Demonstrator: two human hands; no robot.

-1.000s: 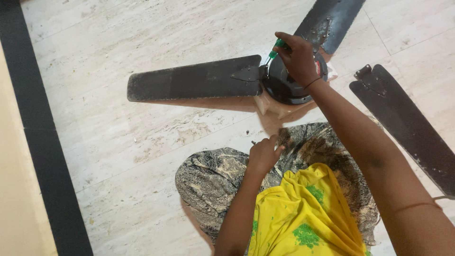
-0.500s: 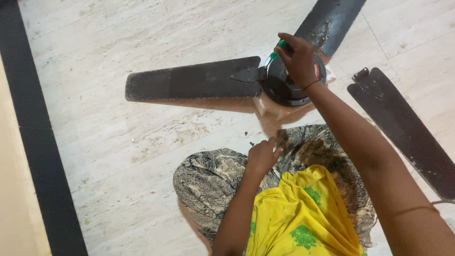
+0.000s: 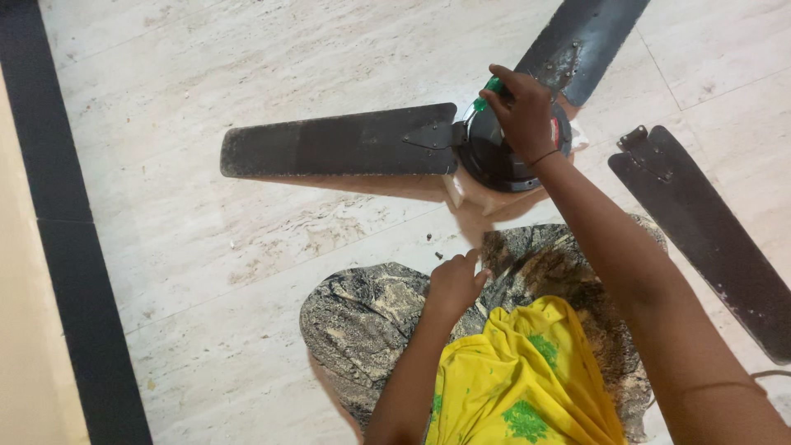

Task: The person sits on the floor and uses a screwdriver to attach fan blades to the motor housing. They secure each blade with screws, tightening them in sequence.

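The right hand (image 3: 525, 115) remains closed around the green-handled screwdriver (image 3: 488, 89), fingers wrapped over the handle; compared with a second ago the grip has barely shifted, the tip still set at the joint where the bracket of the left-pointing fan blade (image 3: 338, 140) meets the black motor housing (image 3: 504, 156), so the turning at this screw seems to be continuing rather than finished. The ceiling fan sits on a pale block on the marble floor (image 3: 206, 239). The left hand (image 3: 456, 282) stays loosely curled on the patterned-cloth knee, holding nothing visible, two small dark screws (image 3: 433, 245) on the floor just ahead. A detached blade (image 3: 700, 231) lies apart on the right.
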